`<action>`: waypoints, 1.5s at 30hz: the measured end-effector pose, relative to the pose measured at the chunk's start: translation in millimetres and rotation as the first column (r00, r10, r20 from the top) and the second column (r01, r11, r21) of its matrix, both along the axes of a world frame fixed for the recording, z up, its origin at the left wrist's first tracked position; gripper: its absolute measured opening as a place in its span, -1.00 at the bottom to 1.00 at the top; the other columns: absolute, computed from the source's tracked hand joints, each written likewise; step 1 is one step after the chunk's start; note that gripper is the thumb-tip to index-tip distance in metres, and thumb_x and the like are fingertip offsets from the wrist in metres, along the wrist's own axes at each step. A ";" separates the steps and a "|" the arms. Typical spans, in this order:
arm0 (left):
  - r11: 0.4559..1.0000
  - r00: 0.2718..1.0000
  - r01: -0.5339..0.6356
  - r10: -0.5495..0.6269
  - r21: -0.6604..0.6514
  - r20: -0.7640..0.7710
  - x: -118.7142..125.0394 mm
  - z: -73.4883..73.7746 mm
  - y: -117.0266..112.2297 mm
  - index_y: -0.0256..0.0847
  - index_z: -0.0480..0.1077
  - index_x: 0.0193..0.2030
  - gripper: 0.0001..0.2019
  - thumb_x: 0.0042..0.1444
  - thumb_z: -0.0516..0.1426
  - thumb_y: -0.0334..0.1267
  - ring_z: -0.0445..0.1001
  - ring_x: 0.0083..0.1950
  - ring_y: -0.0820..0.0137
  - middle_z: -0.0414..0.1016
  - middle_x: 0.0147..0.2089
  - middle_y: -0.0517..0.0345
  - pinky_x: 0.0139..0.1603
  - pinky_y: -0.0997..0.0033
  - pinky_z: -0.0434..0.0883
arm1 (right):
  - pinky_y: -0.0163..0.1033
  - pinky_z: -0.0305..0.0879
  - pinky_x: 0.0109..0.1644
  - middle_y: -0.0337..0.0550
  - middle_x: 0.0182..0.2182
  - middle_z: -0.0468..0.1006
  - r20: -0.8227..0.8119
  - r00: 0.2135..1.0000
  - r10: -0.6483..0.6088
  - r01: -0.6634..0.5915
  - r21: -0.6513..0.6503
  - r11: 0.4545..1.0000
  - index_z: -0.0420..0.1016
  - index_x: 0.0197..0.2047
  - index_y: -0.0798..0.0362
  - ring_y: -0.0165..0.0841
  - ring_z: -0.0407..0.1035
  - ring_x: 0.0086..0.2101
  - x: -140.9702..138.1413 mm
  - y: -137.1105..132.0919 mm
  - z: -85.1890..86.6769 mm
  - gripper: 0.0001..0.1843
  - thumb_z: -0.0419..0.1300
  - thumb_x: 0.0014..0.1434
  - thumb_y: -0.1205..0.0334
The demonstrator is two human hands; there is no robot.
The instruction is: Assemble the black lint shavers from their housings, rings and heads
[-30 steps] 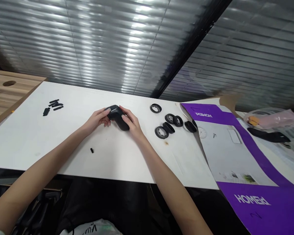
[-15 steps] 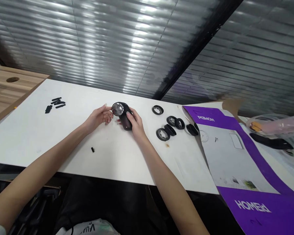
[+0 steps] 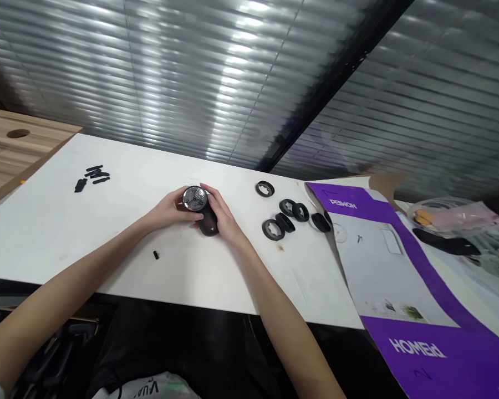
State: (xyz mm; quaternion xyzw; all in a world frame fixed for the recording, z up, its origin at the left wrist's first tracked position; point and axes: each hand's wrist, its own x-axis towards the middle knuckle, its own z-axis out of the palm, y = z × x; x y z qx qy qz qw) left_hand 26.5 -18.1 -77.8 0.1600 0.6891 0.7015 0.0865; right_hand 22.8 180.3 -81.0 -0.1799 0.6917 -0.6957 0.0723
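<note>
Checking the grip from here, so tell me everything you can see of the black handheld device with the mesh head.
The black handheld device has a rounded, matte, plastic-looking body and a round, perforated metal mesh head facing up. It tilts between the left hand and right hand, which both cup it. Whether its lower end touches the white table cannot be told.

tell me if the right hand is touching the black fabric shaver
Touching: the head view shows the right hand curled against the side of the black fabric shaver, beside its round metal mesh head, with no gap between them.
</note>
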 end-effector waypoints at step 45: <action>0.924 0.835 -0.074 -0.147 0.374 0.530 0.3 4.1 6.4 -0.17 0.30 -0.04 -0.47 0.12 0.34 0.17 0.62 -0.55 0.14 0.60 -0.27 0.03 -0.55 0.24 0.56 | -0.12 0.44 -0.14 -0.16 -0.12 0.56 -0.173 0.981 -0.082 0.106 0.135 0.985 0.44 0.06 -0.10 -0.29 0.46 -0.31 -16.1 -22.2 10.5 -0.60 0.18 0.37 -0.20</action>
